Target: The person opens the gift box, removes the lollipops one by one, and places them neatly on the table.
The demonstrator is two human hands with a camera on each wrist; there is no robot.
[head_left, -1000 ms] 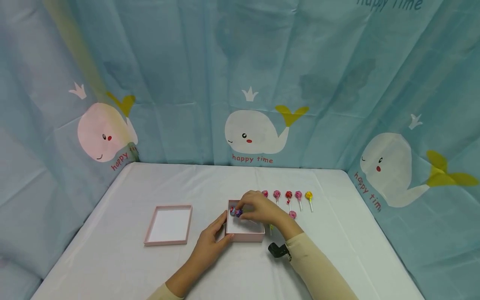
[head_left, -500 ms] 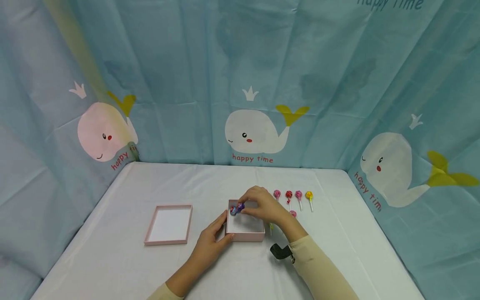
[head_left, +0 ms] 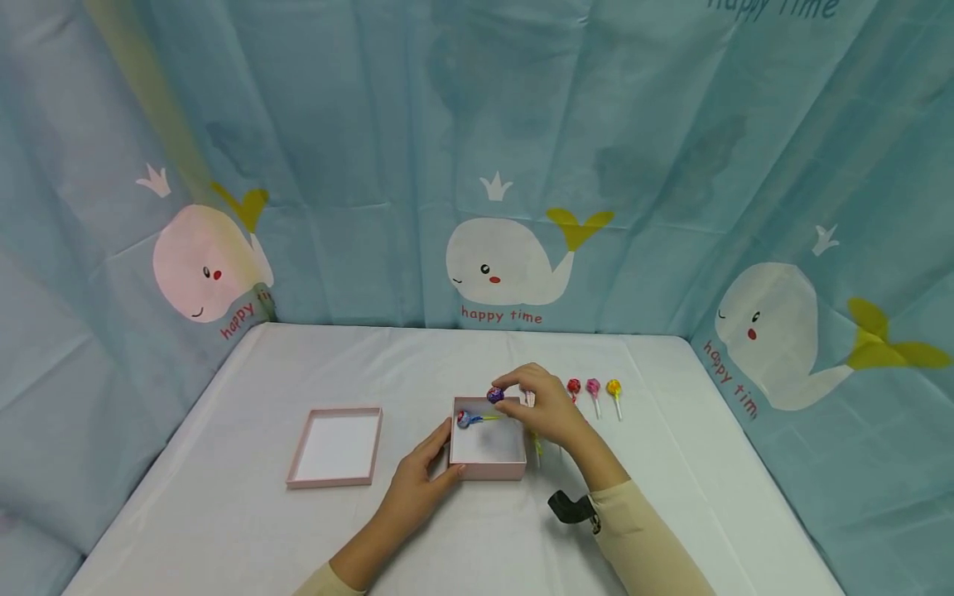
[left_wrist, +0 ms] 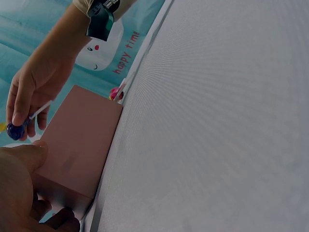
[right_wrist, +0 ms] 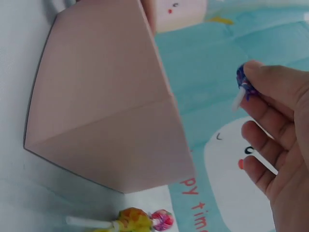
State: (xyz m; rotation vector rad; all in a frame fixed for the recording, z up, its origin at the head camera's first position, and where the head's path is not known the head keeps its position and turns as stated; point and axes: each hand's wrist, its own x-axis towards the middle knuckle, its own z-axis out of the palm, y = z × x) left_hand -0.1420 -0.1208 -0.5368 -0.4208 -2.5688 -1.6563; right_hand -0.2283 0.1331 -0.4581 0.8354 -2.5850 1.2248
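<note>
Between thumb and fingertips, my right hand (head_left: 547, 406) pinches a purple-wrapped lollipop (head_left: 495, 395) by its head, over the back of an open pink box (head_left: 488, 471). Its white stick shows in both wrist views. Inside the box lies a blue lollipop (head_left: 464, 419) with a yellow stick. My left hand (head_left: 419, 484) grips the box's left side, with the thumb at the front corner. In the left wrist view, that thumb (left_wrist: 31, 154) presses the pink wall while other fingers curl beneath.
A shallow pink lid (head_left: 330, 483) lies left of the box on the white table. Right of the box are several lollipops, including a red one (head_left: 574, 386), a pink one (head_left: 593, 386) and a yellow one (head_left: 614, 387). A whale-print curtain (head_left: 358, 207) surrounds the table.
My right hand has lifted the purple lollipop up from beside the blue one and moved it right and toward the back. My left hand stays on the box.
</note>
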